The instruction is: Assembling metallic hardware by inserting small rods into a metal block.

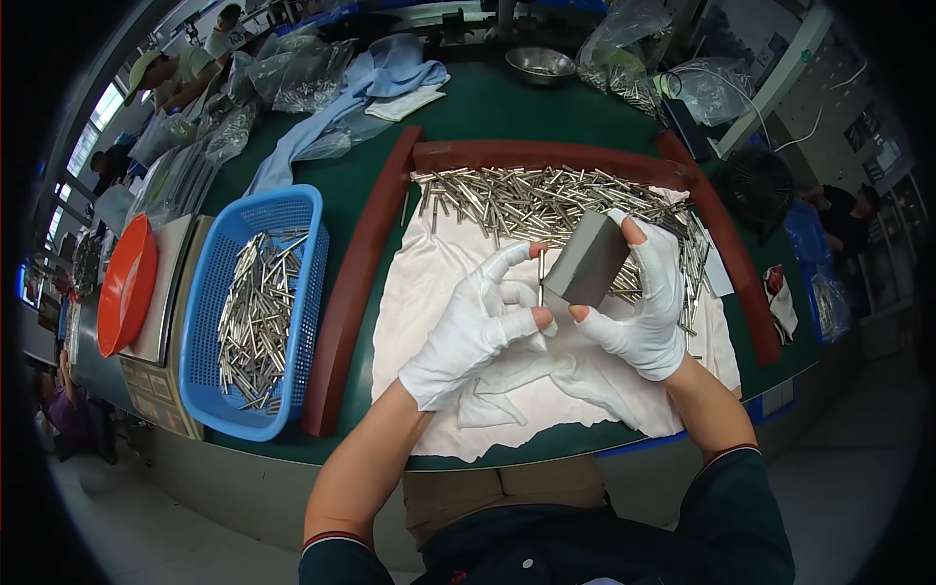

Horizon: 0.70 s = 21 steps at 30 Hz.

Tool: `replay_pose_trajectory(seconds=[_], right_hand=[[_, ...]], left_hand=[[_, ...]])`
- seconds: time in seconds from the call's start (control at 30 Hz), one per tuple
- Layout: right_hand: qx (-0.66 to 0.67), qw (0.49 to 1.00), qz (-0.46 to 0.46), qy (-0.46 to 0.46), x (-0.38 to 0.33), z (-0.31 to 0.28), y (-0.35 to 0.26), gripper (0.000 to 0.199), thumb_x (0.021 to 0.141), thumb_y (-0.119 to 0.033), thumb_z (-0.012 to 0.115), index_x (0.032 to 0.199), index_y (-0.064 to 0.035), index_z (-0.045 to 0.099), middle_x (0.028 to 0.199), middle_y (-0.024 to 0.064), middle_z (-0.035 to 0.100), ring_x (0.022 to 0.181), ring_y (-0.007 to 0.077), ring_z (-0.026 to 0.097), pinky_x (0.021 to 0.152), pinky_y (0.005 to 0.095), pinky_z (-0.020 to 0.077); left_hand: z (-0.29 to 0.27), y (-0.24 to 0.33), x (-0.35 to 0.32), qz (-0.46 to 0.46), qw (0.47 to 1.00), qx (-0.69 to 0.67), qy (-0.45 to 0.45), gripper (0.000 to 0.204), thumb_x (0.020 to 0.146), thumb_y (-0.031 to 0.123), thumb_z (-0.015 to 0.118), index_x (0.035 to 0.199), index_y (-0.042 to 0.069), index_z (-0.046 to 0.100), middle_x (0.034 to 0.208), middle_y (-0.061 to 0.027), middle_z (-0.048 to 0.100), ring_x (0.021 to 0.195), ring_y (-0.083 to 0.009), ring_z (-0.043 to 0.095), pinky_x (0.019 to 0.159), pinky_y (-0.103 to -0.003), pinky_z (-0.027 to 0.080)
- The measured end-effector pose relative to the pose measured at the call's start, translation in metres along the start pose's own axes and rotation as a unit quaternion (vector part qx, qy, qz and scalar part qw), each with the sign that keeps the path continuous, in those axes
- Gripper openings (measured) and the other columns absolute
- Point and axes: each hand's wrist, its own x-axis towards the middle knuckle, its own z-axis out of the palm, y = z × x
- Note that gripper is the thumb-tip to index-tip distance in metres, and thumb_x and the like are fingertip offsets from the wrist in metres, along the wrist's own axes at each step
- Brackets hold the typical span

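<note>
My left hand (468, 327), in a white glove with bare fingertips, pinches a slim metal pin (541, 277) upright by its two ends. Close beside it, my right hand (648, 302), gloved the same way, grips a dark grey rectangular block (591, 257) between thumb and fingers. The block is tilted and its lower left corner comes near the pin; whether they touch I cannot tell. Beneath both hands lies a pale pink cloth (429, 292) with a crumpled white cloth (556, 390) on it. A heap of loose metal pins (517, 200) covers the cloth's far side.
Dark red padded bars (351, 302) frame the cloth on the left, far and right sides. At left stand a blue basket (314, 253) holding many pins and an orange dish (127, 283) on a scale. A metal bowl (539, 64) sits far back. People work at far left.
</note>
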Motion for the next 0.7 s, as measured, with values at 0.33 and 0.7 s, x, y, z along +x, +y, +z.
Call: replay_pose_trajectory(seconds=[0.33, 0.7], right_hand=[[0.011, 1.000, 0.007, 0.015, 0.004, 0.006, -0.003, 0.085, 0.062, -0.020, 0.080, 0.137, -0.0042, 0.042, 0.124, 0.0144, 0.052, 0.105, 0.0300, 0.050, 0.090, 0.0401, 0.0418], [0.075, 0.997, 0.008, 0.026, 0.003, 0.007, -0.005, 0.085, 0.064, -0.019, 0.081, 0.138, -0.0041, 0.041, 0.125, 0.0139, 0.051, 0.107, 0.0290, 0.051, 0.091, 0.0385, 0.0427]], left_hand=[[0.013, 0.003, 0.000, -0.012, 1.000, 0.004, 0.028, 0.070, 0.079, 0.001, 0.072, 0.139, -0.003, 0.036, 0.092, -0.0097, 0.063, 0.081, -0.0135, 0.063, 0.067, -0.026, 0.056], [0.014, 0.007, -0.004, -0.011, 0.999, 0.001, 0.031, 0.074, 0.076, -0.001, 0.075, 0.138, -0.004, 0.036, 0.091, -0.0100, 0.065, 0.083, -0.0139, 0.064, 0.068, -0.027, 0.057]])
